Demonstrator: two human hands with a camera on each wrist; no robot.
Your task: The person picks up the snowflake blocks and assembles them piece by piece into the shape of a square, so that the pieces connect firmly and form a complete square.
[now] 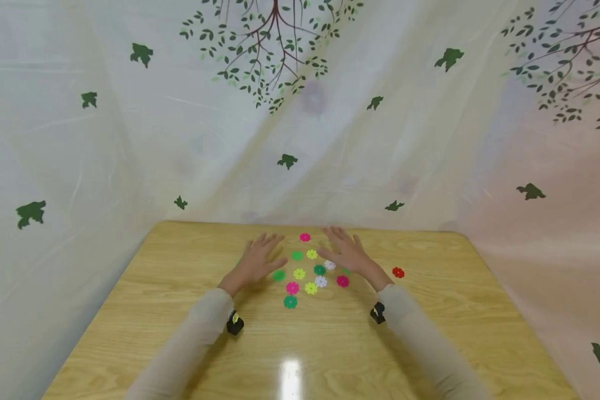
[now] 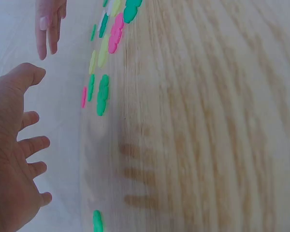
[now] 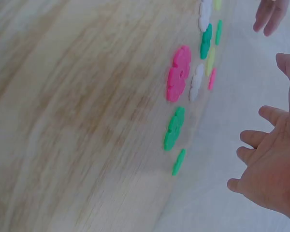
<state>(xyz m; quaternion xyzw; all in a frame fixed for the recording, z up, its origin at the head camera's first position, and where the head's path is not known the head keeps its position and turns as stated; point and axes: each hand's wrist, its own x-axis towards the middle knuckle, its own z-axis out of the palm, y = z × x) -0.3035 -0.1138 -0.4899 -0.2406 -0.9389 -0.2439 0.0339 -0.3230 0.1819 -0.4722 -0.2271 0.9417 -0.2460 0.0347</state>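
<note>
Flat flower-shaped plastic discs lie loosely spread on the table between and below both hands. In the head view they include a green disc, a yellow disc, a white disc and a pink disc. My left hand hovers left of the group, fingers spread, holding nothing; its shadow falls on the wood in the left wrist view. Over the group's right side is my right hand, also raised, spread and holding nothing. It partly hides a green disc, seen whole in the right wrist view.
A red disc lies apart on the right. The wooden table ends at a pale cloth printed with leaves and branches, which hangs behind and at both sides. Black wrist devices sit at both cuffs.
</note>
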